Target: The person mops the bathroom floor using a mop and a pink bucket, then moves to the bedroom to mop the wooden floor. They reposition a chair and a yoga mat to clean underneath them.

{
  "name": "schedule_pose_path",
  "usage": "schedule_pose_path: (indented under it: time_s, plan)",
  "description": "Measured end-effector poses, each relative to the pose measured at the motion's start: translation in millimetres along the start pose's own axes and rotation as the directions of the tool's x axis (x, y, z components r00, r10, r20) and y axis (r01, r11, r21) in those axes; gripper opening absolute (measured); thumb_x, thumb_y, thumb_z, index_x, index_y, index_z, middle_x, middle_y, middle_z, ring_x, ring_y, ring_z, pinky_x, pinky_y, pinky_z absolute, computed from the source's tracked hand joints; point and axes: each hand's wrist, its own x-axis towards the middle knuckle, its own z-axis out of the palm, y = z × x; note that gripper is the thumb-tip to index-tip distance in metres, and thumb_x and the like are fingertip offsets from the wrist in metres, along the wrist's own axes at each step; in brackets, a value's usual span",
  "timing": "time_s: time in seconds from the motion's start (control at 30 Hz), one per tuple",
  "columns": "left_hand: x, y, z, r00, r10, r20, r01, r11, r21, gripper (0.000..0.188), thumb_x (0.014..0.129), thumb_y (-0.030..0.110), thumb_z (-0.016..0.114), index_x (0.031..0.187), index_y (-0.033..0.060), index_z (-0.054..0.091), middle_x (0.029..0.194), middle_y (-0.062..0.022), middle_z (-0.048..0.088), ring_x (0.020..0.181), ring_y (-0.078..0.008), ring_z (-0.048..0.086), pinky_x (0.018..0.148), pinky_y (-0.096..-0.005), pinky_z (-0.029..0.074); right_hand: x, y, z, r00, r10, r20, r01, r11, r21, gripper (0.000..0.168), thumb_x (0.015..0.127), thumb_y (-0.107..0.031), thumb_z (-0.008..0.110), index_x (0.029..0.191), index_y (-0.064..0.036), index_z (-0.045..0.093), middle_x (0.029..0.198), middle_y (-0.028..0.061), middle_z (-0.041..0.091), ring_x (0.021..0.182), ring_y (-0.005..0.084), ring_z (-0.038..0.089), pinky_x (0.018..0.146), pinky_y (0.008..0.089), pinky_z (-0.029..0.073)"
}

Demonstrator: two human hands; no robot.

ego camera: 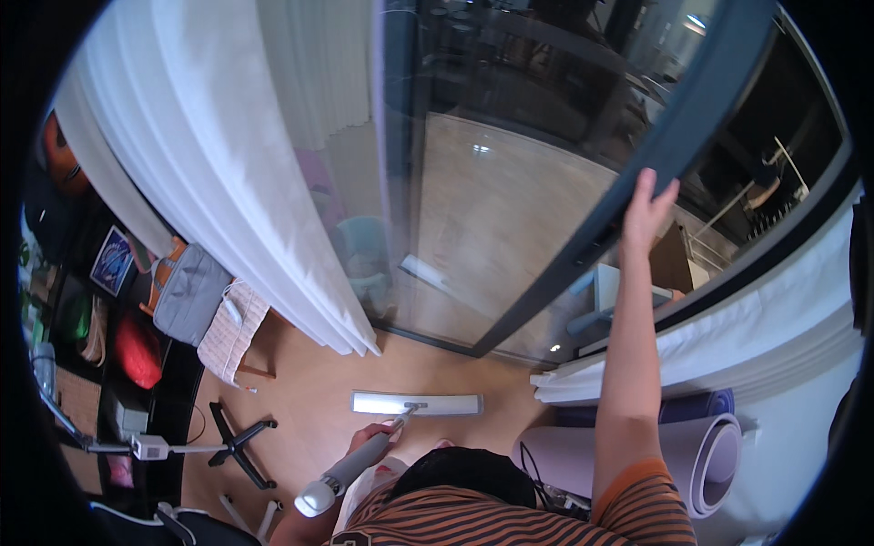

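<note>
My left hand is closed around the grey handle of a flat mop, whose wide white head lies on the wooden floor before me. With the arm stretched out, my right hand rests against the dark frame of a glass sliding door, thumb and fingers spread at its edge. Whether the fingers grip the frame I cannot tell. Through the glass a pale tiled floor shows, with reflections on the pane.
White curtains hang left of the door, others right. Rolled mats lie at the right. A grey bag hangs on a chair at the left, near a wheeled chair base and dark shelves.
</note>
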Motion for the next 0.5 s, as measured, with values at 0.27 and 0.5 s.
schedule_pose_path:
  time_s: [0.27,0.5]
  plan:
    - [4.1,22.8,6.1,0.993,0.120,-0.014,-0.121,0.988,-0.097,0.029,0.071,0.011,0.071,0.096,0.0044,0.057,0.078,-0.0047,0.061,0.069,-0.0096,0.057,0.059,-0.0256,0.048,-41.2,-36.9,53.6,0.893,0.084,0.443,-0.235,0.925,0.299,0.054,0.091,-0.033,0.042,0.130,0.002,0.028,0.119,0.0164,0.048,0.111,0.0235,0.045,0.094,0.0312,0.033]
    - [8.9,7.4,9.7,0.991,0.131,-0.027,-0.131,0.991,0.023,0.026,0.072,0.010,0.070,0.094,0.0064,0.057,0.082,-0.0088,0.060,0.068,-0.0116,0.055,0.062,-0.0261,0.046,-70.5,-59.6,120.5,0.854,0.030,0.520,-0.169,0.960,0.222,0.053,0.089,-0.035,0.048,0.125,0.003,0.037,0.104,0.0174,0.059,0.096,0.0243,0.056,0.085,0.0322,0.041]
